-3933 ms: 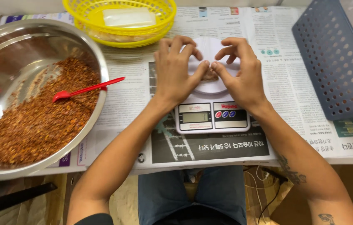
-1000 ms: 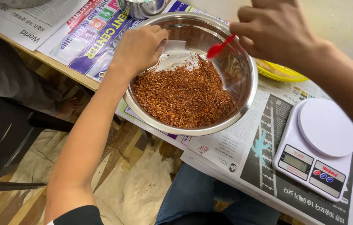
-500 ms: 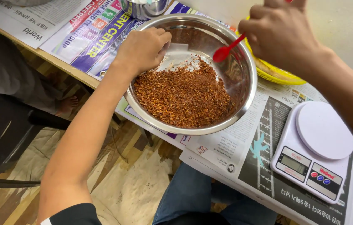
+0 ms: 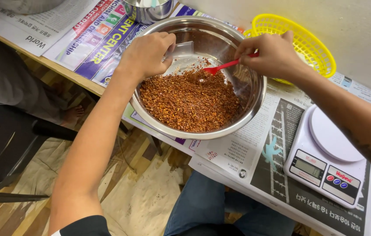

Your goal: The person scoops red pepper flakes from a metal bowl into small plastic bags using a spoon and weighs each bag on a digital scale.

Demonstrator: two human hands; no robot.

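Pinching a red spoon (image 4: 220, 67) in the right hand (image 4: 269, 54) and a small clear bag (image 4: 180, 49) in the left hand (image 4: 147, 53), the person is scooping flakes inside the steel bowl (image 4: 255, 102); next, the loaded spoon needs tipping into the bag's mouth.

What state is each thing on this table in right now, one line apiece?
Steel bowl: upright, holding red-brown flakes.
Red spoon: held by right hand, tip down in the flakes.
Clear bag: pinched by left hand over the bowl.
Scale: platform bare, display unreadable.
Yellow basket: upright behind the bowl, contents hidden.
Small steel cup: upright, cut off by the frame.
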